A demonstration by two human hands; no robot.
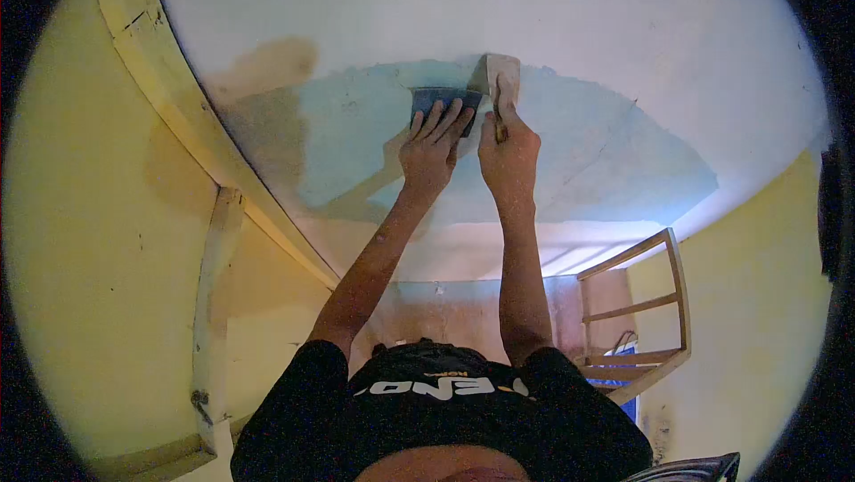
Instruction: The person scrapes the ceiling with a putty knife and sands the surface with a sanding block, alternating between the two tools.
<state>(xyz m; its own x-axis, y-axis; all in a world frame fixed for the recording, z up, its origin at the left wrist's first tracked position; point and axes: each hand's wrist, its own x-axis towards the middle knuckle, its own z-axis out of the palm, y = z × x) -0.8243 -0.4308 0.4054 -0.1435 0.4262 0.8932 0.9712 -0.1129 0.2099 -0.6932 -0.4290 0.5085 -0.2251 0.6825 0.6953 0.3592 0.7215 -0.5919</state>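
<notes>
My left hand [432, 145] has its fingers spread along a dark rectangular flat blade [441, 96], which lies close against a broad surface with a pale blue patch [579, 139] inside white. My right hand [509, 151] grips a putty knife [502, 68], the index finger stretched along its pale, wide blade. That blade stands just right of the dark one, near the upper edge of the blue patch. Both arms are raised, and the two hands are close together. Most of the putty knife's handle is hidden in my fist.
Yellow walls [748, 322] flank the surface on both sides. A wooden beam [169, 72] runs along the left edge, with a wooden post [214, 277] below it. At the lower right stands an open wooden frame [681, 295] with crossbars. A brownish stain [267, 68] marks the upper left.
</notes>
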